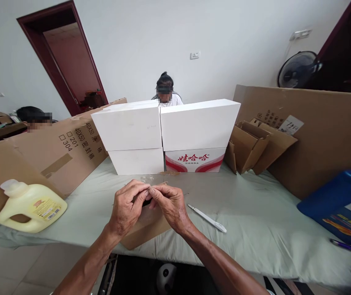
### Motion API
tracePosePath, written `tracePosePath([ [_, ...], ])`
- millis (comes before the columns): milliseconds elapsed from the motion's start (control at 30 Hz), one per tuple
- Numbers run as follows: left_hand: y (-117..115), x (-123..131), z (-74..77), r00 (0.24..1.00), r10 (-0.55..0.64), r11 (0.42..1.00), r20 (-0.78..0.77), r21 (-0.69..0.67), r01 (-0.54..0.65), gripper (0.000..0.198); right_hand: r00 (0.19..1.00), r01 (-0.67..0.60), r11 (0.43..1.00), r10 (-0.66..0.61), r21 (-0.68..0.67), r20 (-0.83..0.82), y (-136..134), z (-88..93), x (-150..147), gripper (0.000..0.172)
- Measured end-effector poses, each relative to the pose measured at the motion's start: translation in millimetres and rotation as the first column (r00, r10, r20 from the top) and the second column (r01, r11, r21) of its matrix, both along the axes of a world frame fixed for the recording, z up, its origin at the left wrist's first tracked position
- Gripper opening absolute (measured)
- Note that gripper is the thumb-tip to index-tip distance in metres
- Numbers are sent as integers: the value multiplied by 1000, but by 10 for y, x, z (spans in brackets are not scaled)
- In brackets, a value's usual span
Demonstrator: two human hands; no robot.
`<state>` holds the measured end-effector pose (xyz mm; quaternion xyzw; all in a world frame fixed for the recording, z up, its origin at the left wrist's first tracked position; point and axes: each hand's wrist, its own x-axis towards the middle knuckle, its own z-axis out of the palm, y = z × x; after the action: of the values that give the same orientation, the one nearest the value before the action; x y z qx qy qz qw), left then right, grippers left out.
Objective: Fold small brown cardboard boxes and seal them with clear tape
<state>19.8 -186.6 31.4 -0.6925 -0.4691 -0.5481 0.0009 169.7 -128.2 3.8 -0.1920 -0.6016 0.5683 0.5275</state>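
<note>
My left hand (128,205) and my right hand (171,204) meet over a brown cardboard piece (146,229) near the front of the table. Thumbs and fingertips of both are pinched together at one spot. Whatever they hold is too small and too covered to name. A dark patch shows just beneath the fingers. To the right of my right hand lies a white-handled scalpel (208,218), untouched. Small clear scraps (147,179) lie just beyond my fingers.
White boxes (126,131) and a red-printed carton (194,160) form a wall ahead, with a person (165,92) behind. Large cardboard sheets (55,147) flank the table. A yellow detergent jug (32,207) lies left; a blue container (341,205) and a pen (349,247) lie right.
</note>
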Motion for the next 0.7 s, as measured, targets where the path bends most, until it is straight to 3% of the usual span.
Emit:
tracePosePath([
  [233,-5,9,-21,996,19,1000,-92,20,-18,20,997,79,990,-81,119,10,-26,-81,7,28],
  [367,-7,-36,16,1000,-15,998,3,-68,16,18,991,121,972,-131,201,40,-35,-79,36,27],
  [500,-3,-149,85,958,-132,931,253,-299,207,11,997,-51,984,40,171,62,-21,-52,90,32],
  [600,-15,-223,126,937,-179,887,299,-363,285,12,977,-195,976,185,97,103,-14,-8,140,34],
  [667,-27,-281,136,940,-173,879,294,-384,281,12,983,-140,978,119,155,141,4,43,195,30],
  [700,-33,-319,134,943,-150,882,296,-391,263,11,989,-45,974,12,222,149,20,77,234,30],
])
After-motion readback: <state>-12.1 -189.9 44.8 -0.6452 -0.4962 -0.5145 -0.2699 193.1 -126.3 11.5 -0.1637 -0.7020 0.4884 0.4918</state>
